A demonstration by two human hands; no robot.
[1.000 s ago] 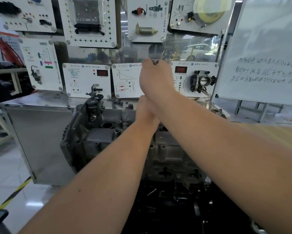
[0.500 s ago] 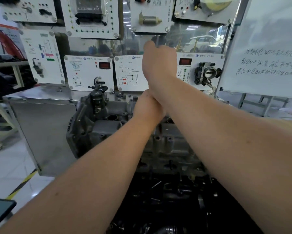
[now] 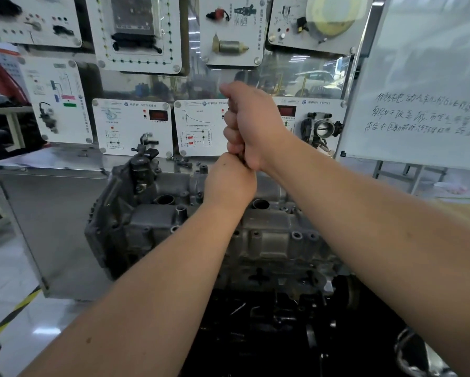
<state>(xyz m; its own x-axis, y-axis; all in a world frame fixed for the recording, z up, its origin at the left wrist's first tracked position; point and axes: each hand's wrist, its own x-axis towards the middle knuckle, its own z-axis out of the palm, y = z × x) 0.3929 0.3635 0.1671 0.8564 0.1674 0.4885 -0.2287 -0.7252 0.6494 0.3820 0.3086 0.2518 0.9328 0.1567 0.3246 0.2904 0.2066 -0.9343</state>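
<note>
Right hand [image 3: 252,126] is fisted round a dark tool handle [image 3: 240,159]. The fist has rolled since a second ago and the fingers now face left, so I'd guess a fastener's getting cranked. Left hand [image 3: 229,183] touches just under it, grip hidden, can't tell. The round wells [image 3: 165,199] in the engine head [image 3: 269,240] below look empty.

Right hand [image 3: 251,126] is fisted round a dark tool handle [image 3: 240,158] that barely peeks out under the fist. It's stacked right on top of the left hand [image 3: 229,182], whose fingers are hidden. Both sit over the grey engine [image 3: 269,240], with white training panels [image 3: 133,126], a throttle body [image 3: 322,127] and a scribbled whiteboard [image 3: 424,77] behind.
</note>
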